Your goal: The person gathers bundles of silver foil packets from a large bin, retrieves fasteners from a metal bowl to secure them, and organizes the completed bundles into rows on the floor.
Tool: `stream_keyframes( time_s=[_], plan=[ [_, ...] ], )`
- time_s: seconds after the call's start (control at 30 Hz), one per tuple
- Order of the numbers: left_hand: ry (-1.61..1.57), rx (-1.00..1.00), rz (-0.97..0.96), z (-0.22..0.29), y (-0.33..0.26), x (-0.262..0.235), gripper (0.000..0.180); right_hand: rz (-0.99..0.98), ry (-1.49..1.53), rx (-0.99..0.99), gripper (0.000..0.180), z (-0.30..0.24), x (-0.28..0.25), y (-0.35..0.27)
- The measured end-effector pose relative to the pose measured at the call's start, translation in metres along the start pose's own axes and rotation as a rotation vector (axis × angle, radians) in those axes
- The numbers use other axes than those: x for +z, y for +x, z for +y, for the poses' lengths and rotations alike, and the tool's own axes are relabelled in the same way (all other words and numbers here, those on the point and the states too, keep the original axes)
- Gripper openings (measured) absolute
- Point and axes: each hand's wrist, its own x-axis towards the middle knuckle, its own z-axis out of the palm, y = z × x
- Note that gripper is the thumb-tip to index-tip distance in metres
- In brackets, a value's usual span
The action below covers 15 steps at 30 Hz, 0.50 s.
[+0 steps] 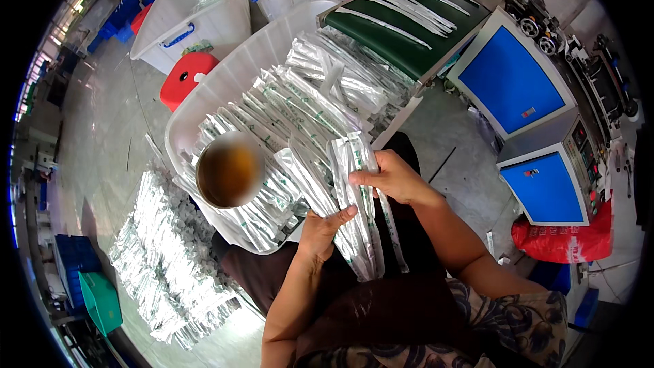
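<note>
My left hand (323,234) is closed around a bundle of long thin wrapped packets (364,242), with its thumb lying over them. My right hand (400,178) grips the same bundle higher up, near its far end. The wrappers are white and shiny with small green print. The bundle is held tilted above my lap, beside a big white plastic tub (176,126). Many similar packets (272,105) lie in loose rows inside the tub. Above its near left part appears a round thing (230,169) with a blurred brown middle, whose kind I cannot make out.
A green conveyor belt (409,44) carrying several packets ends over the tub's far right. Right of it stands a machine with blue panels (511,82). A large packet heap (163,259) covers the floor at left. A red plastic stool (187,75) and another white tub (204,27) stand beyond.
</note>
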Motion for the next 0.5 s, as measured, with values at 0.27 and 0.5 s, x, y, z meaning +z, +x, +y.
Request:
stream_keyframes(
  time_s=[0.27, 0.5],
  plan=[
    [-0.051, 0.037, -0.023, -0.003, -0.005, -0.023, 0.026, -0.161, 0.067, 0.167, 0.020, 0.020, 0.004, -0.039],
    [0.020, -0.050, -0.068, 0.002, -0.002, -0.011, 0.025, 0.179, 0.107, -0.075, 0.018, -0.008, -0.024, 0.013]
  ],
)
